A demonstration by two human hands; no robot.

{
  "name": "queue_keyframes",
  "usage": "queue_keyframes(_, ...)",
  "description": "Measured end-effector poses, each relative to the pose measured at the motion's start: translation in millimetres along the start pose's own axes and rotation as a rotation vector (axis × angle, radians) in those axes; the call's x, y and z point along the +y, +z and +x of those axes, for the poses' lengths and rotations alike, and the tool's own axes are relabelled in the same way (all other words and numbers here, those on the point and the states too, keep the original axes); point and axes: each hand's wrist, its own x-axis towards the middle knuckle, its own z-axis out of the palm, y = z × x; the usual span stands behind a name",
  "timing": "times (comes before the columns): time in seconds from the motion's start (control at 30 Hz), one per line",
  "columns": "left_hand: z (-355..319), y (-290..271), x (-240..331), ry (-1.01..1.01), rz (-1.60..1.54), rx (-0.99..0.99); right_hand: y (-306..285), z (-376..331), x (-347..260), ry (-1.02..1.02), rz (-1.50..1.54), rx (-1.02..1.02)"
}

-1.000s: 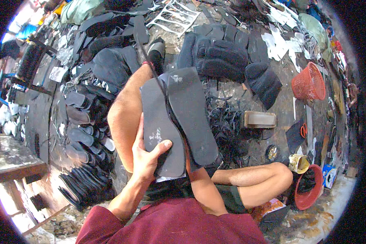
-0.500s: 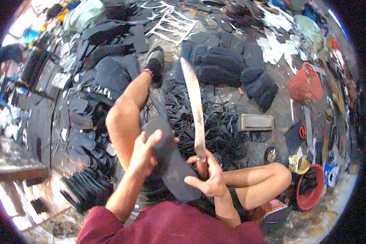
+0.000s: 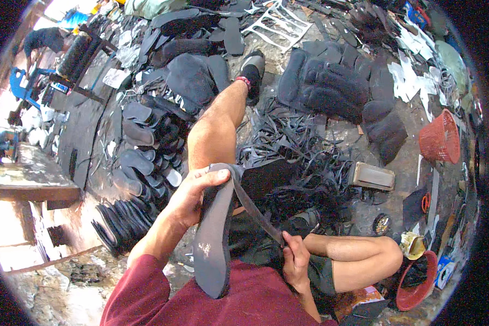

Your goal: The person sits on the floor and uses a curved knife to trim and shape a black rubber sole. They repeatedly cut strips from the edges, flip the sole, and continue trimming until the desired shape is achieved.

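Note:
My left hand (image 3: 193,190) grips a dark grey shoe sole (image 3: 214,244) by its upper end, thumb over the edge. The sole stands lengthwise before my chest, its lower end by the maroon shirt. My right hand (image 3: 296,262) is closed around a knife, its handle hidden in the fingers. The long curved blade (image 3: 255,212) looks dark and narrow from this angle and slants up left to the sole's upper end, apparently touching it. A flat black piece (image 3: 271,175) lies behind the sole, beyond my lap.
Black offcut strips (image 3: 277,136) heap between my legs. Stacked soles (image 3: 138,168) are at left, with dark padded pieces (image 3: 331,81) ahead. At right are a whetstone-like block (image 3: 372,176), orange-handled scissors (image 3: 425,202) and red baskets (image 3: 439,136). A person (image 3: 43,41) bends at far left.
The knife has swung from pointing away to slanting left against the sole. My left hand has turned the sole more upright. The whole view has shifted, moving the surroundings rightward.

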Motion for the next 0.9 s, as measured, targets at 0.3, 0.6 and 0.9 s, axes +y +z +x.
queue_keyframes(0.3,9.5,3.3,7.6,0.100,0.107,-0.118,14.6,47.2,-5.3,-0.096,-0.035,0.068)
queue_keyframes(0.6,8.1,7.7,18.7,-0.042,0.314,-0.077,-47.8,143.9,-53.7,-0.138,-0.113,-0.296)
queue_keyframes(0.9,23.1,30.5,12.9,-0.199,0.590,-0.557,-44.8,150.4,-49.3,0.206,0.219,-0.206)
